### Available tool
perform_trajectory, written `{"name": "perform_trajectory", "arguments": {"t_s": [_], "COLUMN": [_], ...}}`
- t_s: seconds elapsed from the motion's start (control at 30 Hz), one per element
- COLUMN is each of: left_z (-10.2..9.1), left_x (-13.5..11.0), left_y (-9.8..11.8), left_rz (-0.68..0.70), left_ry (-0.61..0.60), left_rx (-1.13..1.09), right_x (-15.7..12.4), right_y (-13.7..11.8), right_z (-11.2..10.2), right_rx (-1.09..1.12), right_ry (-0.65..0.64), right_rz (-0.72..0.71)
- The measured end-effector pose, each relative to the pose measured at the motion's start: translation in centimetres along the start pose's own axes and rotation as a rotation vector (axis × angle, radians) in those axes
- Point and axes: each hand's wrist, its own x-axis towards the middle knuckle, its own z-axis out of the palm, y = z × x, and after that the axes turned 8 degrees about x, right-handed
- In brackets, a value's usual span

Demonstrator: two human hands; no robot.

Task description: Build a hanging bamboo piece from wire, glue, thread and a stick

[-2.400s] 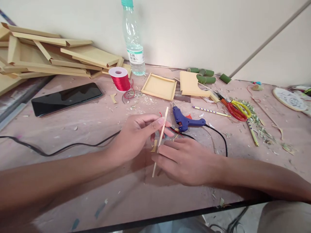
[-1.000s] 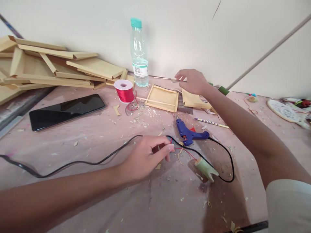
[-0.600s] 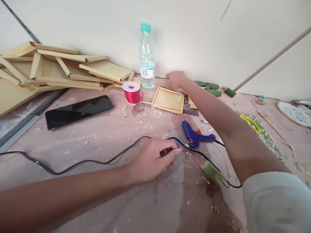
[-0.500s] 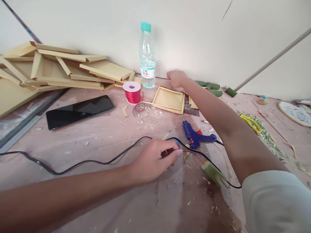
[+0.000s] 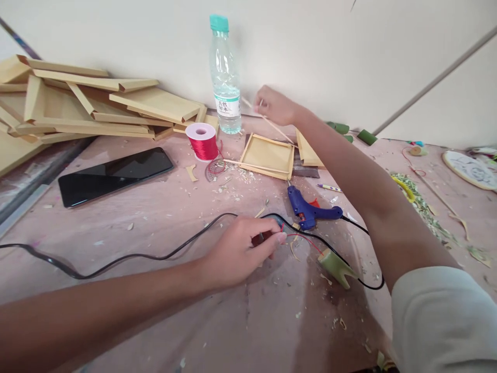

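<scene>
A: How is the thin stick (image 5: 279,130) best handled here?

B: A light grip is called for, so that it is not flexed, and its far end should be kept clear of the wooden tray (image 5: 267,151), set at about half past six from the right hand (image 5: 277,106). The red cord (image 5: 306,239) is best left slack — if it were tugged, the bamboo piece (image 5: 337,268), seen between three and four o'clock from the left hand (image 5: 244,251), could be dragged over the surface (image 5: 233,321).

A: And how are the hands posed?

B: The right arm is stretched well forward, slanted in from four o'clock, and the stick is pinched in the bent fingers, above the tray's back edge; whether the tray is touched by it cannot be told. The left hand is held low, beside the black cable (image 5: 155,255), with thumb and forefinger brought together on the cord. Whether anything else is held in that palm is hidden.

A: Anything nearby to be minded?

B: The glue gun (image 5: 305,210), at two o'clock from the left hand — its nozzle is pointed at the tray's near corner.
</scene>
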Motion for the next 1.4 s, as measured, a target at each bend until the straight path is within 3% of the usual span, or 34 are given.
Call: {"name": "perform_trajectory", "arguments": {"t_s": [0.13, 0.27, 0.37, 0.47, 0.57, 0.73, 0.87, 1.0, 1.1, 1.4], "left_z": [0.0, -0.2, -0.2, -0.1, -0.1, -0.4, -1.0, -1.4, -1.5, -1.1], "left_x": [-0.1, 0.1, 0.0, -0.5, -0.9, -0.6, -0.2, 0.1, 0.1, -0.8], "left_y": [-0.2, -0.6, -0.7, -0.4, 0.1, 0.8, 1.6, 2.8, 3.4, 4.0], "left_rz": [0.035, 0.097, 0.168, 0.260, 0.321, 0.223, 0.119, 0.014, -0.050, -0.122], "left_ry": [0.026, 0.105, 0.163, 0.213, 0.286, 0.426, 0.400, 0.377, 0.363, 0.301], "left_rx": [0.006, 0.028, 0.044, 0.054, 0.053, 0.005, -0.081, -0.203, -0.299, -0.384], "right_x": [-2.5, -9.6, -16.4, -22.2, -26.1, -30.1, -31.7, -32.0, -31.9, -31.8], "right_y": [-1.9, -6.2, -9.5, -11.2, -11.9, -14.6, -17.4, -18.9, -19.3, -20.8], "right_z": [-3.6, -6.1, -5.8, -4.2, -2.5, 0.7, 3.5, 4.6, 4.5, 5.8], "right_rx": [0.361, 0.532, 0.801, 0.823, 0.837, 1.116, 1.320, 1.383, 1.361, 1.261], "right_ry": [0.306, 0.453, 0.454, 0.446, 0.352, -0.013, -0.274, -0.354, -0.390, -0.666], "right_rz": [-0.134, -0.290, -0.282, -0.228, -0.076, 0.183, 0.305, 0.401, 0.420, 0.326]}}
